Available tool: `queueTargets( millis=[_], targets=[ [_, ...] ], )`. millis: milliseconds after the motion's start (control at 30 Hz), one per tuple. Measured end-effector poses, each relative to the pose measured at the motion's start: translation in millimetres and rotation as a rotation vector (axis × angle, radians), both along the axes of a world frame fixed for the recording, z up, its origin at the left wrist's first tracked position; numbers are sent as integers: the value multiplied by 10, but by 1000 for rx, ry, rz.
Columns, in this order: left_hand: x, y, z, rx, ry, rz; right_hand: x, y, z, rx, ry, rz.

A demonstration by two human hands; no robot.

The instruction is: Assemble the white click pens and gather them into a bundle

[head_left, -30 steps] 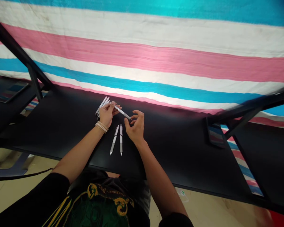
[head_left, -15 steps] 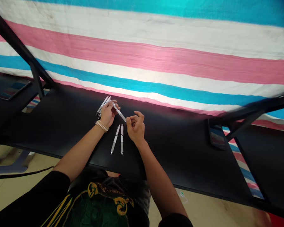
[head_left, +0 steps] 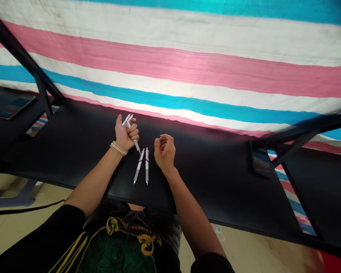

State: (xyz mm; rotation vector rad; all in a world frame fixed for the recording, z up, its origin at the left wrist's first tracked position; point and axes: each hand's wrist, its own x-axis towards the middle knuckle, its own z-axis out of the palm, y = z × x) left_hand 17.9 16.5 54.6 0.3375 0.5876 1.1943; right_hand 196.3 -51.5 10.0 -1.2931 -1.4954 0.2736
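Left hand [head_left: 126,134] now clenched on pens [head_left: 127,120], barrels hidden, right fingers [head_left: 162,141] released

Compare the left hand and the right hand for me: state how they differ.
The left hand is clenched around pens, while the right hand holds nothing, its fingers loosely curled. The left hand sits farther from the camera than the right hand. The left wrist wears bracelets, while the right wrist is bare. Both hands are bare and sit near two pens lying on the black table.
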Motion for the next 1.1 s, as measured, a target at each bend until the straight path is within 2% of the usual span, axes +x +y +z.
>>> queueTargets(
  millis=[133,367,567,767,1100],
  targets=[
    [-9,5,-6,4,-33,15,9,3,0,-3,-10,-7],
    [7,-32,28,14,-105,-66,3,4,-4,-3,-43,4],
    [-19,-7,-23,39,-178,-30,1,1,0,-10,-57,12],
    [-76,41,-27,-21,-211,54,0,-2,-6,-17,-67,17],
    [-182,114,-35,-42,-179,100,-6,-12,41,-32,-54,10]
  ],
)
